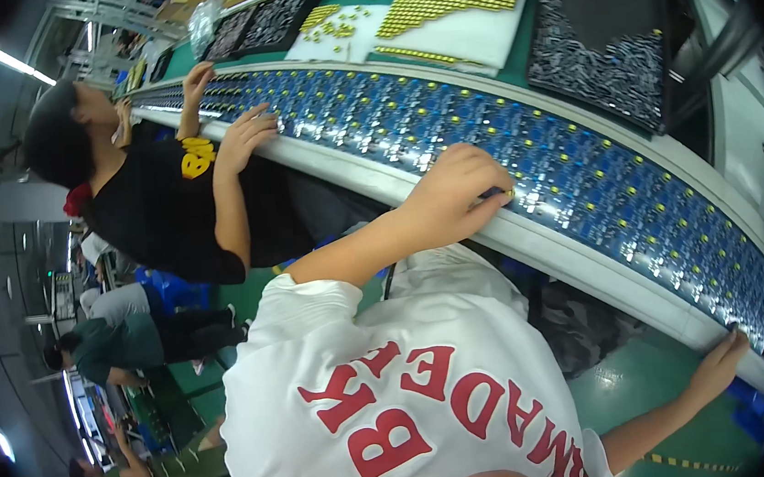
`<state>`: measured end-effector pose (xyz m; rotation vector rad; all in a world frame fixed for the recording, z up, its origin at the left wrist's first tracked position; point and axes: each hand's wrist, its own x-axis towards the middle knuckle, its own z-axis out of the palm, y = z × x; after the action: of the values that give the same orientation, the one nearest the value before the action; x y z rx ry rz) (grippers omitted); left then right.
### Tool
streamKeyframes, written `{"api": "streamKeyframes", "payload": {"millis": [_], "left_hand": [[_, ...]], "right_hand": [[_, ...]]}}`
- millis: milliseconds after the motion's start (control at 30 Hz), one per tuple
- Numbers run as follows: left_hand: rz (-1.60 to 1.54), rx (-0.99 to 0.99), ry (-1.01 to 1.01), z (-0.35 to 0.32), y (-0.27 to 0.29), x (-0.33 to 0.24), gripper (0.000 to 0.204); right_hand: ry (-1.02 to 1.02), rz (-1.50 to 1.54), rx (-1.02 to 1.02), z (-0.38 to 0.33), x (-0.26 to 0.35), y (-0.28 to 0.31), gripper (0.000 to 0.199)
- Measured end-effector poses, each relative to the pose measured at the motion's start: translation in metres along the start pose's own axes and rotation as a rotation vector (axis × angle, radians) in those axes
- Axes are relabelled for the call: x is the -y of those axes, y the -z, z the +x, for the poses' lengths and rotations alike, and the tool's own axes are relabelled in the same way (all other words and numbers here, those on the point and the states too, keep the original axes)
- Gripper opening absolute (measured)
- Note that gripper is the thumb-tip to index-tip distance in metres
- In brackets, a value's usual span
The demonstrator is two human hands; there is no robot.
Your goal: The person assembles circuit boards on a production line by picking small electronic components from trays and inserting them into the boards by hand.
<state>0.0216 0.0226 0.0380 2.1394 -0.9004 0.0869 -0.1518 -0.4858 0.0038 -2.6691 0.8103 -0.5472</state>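
Long rows of blue circuit boards [580,192], dotted with small yellow components, fill a conveyor line that curves across the view. My left hand [456,190] is over the near edge of the boards at the middle. Its thumb and forefinger are pinched at a small yellow component [510,194], seen at the fingertips. Far to the right, my right hand [718,364] rests at the line's near rail by the last boards. The fingers there are bent together around a small dark spot; what they hold is too small to make out.
Beyond the line lie a black tray of small metallic parts [601,79], a white sheet with rows of yellow components [452,6] and another dark tray [274,23]. A co-worker in a black shirt [158,205] reaches over the line at left. The pale rail [588,278] runs before me.
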Motion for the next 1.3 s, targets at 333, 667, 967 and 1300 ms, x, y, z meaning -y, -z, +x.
{"api": "streamKeyframes", "payload": {"millis": [333, 667, 967, 1300], "left_hand": [[-0.024, 0.107, -0.247, 0.061, -0.056, -0.028, 0.027], [-0.089, 0.28, -0.349, 0.165, -0.119, -0.093, 0.017], [-0.169, 0.348, -0.298, 0.248, -0.232, -0.135, 0.017], [0.017, 0.295, -0.165, 0.283, -0.289, -0.161, 0.018]], "right_hand": [[-0.117, -0.076, -0.003, -0.013, 0.006, 0.005, 0.03], [0.101, 0.258, -0.214, -0.03, 0.031, -0.014, 0.019], [0.026, 0.447, -0.377, -0.034, 0.027, -0.036, 0.014], [0.032, 0.52, -0.383, -0.037, 0.024, -0.042, 0.017]]}}
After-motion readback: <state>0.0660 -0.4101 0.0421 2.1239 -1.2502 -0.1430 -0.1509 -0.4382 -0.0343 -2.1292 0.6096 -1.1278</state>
